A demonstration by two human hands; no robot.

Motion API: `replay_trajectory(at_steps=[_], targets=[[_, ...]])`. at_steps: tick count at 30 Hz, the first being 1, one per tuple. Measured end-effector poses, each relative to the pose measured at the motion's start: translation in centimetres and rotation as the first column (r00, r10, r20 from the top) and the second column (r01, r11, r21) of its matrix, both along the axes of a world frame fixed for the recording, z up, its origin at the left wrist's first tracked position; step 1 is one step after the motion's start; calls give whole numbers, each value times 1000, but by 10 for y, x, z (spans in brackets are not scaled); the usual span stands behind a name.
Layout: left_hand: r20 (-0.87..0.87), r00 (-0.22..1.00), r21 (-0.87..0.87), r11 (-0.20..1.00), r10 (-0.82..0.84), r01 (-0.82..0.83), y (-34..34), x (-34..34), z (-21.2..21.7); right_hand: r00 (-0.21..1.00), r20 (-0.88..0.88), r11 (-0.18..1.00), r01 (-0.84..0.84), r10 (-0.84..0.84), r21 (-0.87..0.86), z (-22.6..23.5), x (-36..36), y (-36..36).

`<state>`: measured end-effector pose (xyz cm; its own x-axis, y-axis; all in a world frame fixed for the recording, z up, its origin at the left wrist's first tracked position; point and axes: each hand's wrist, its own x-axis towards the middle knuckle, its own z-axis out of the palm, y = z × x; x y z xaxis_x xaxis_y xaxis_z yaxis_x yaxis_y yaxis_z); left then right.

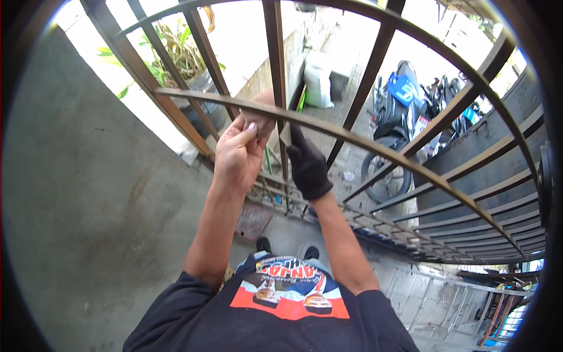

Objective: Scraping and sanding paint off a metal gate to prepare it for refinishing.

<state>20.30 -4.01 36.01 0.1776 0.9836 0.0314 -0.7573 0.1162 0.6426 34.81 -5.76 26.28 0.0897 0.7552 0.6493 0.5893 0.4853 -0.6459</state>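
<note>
My left hand (237,155) is bare and closed, thumb against the fingers, at the metal gate's curved crossbar (346,134). It pinches a thin brown sheet (258,120), perhaps sandpaper; the bar partly covers it. In a black glove, my right hand (309,169) is beside an upright bar (275,53), right of the left hand. Its fingers close on a small flat grey-beige piece (285,134), whose kind I cannot make out. The gloved fingertips are partly hidden by the crossbar.
A grey wall (88,193) rises on my left. Beyond the gate are a potted plant (176,56), a white sack (318,79) and a parked motorbike (390,158). At lower right, a metal frame (451,305) lies on the paving. A reddish slab (253,220) lies near my feet.
</note>
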Motion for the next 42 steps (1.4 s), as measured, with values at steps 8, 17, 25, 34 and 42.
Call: replay_trajectory(at_steps=[8, 17, 25, 34, 42], targets=[[213, 974, -138, 989, 75, -46, 25, -42, 4, 998, -5, 990, -56, 56, -131, 20, -5, -6], [13, 1000, -61, 998, 7, -6, 0, -13, 4, 996, 83, 1000, -21, 20, 10, 9, -8, -4], [-53, 997, -42, 997, 56, -59, 6, -4, -11, 996, 88, 991, -26, 14, 134, 20, -16, 0], [-74, 994, 60, 995, 80, -76, 3, 5, -2, 995, 24, 992, -95, 93, 83, 22, -8, 6], [15, 993, 4, 993, 115, -115, 18, -24, -8, 998, 14, 990, -64, 66, -129, 7, -4, -1]])
